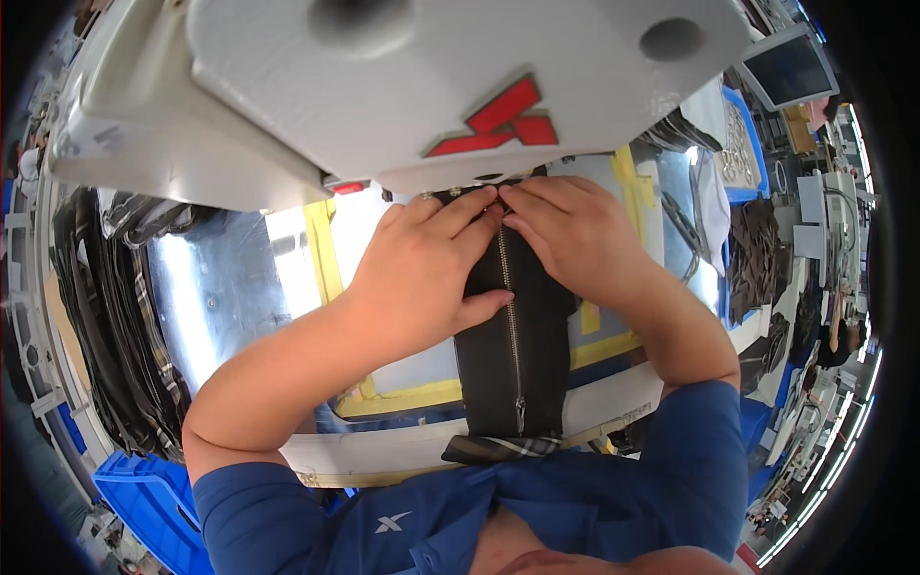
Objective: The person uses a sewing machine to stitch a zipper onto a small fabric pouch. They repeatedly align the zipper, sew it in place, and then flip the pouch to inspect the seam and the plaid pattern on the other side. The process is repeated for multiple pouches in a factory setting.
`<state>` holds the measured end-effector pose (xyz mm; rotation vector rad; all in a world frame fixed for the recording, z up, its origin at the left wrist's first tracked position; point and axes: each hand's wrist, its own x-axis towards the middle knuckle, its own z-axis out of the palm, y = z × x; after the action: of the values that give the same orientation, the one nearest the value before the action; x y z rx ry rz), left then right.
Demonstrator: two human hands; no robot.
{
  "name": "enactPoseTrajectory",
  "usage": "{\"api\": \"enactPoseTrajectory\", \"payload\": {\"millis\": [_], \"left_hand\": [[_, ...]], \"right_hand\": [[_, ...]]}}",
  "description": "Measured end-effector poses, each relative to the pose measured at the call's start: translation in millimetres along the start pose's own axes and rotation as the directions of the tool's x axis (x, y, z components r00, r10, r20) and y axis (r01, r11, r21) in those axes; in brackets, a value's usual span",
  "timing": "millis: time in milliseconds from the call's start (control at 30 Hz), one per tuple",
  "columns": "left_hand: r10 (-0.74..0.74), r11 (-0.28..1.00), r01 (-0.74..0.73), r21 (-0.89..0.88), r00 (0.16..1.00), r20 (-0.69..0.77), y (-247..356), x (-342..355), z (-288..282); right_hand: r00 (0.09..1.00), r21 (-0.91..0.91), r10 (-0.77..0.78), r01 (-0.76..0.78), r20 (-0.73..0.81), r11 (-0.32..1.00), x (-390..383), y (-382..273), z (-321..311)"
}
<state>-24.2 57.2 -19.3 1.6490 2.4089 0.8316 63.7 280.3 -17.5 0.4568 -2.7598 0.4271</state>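
A long black fabric piece (543,355) lies lengthwise in front of me, with a metal zipper (512,326) running down its middle. The zipper pull hangs near the close end, where a plaid fabric edge (498,448) folds out. My left hand (426,254) rests on the cloth, fingers reaching to the zipper's far end and thumb spread apart along the teeth. Across from it, my right hand (575,225) has its fingertips and thumb closed together on the fabric at that same far end. Above both hands looms a white sewing machine head (460,57), which hides its needle area.
Dark garments with plaid parts (115,316) hang in a stack at left. Yellow tape (398,398) borders the pale work plate. At right are a blue tray of metal pieces (738,144), brown fabric pieces (754,254) and a screen (789,69). A blue crate (149,508) stands lower left.
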Motion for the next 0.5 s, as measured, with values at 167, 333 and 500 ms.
{"api": "enactPoseTrajectory", "payload": {"millis": [167, 333, 500], "left_hand": [[-0.018, 0.999, 0.019, -0.027, 1.000, 0.019, 0.2, 1.5, -1.7], [-0.035, 0.997, 0.037, -0.064, 0.999, 0.027, 1.2, 2.0, -1.4], [-0.009, 0.999, 0.006, -0.053, 0.999, -0.052, 0.3, -2.4, 7.8]], "right_hand": [[0.999, -0.039, -0.041, 0.041, -0.008, 0.998, -2.9, 3.7, 3.1], [0.999, -0.006, -0.031, 0.032, 0.022, 0.999, -2.0, 4.4, 2.4], [0.999, 0.033, 0.007, -0.009, 0.052, 0.999, 3.2, 3.8, -0.4]]}}
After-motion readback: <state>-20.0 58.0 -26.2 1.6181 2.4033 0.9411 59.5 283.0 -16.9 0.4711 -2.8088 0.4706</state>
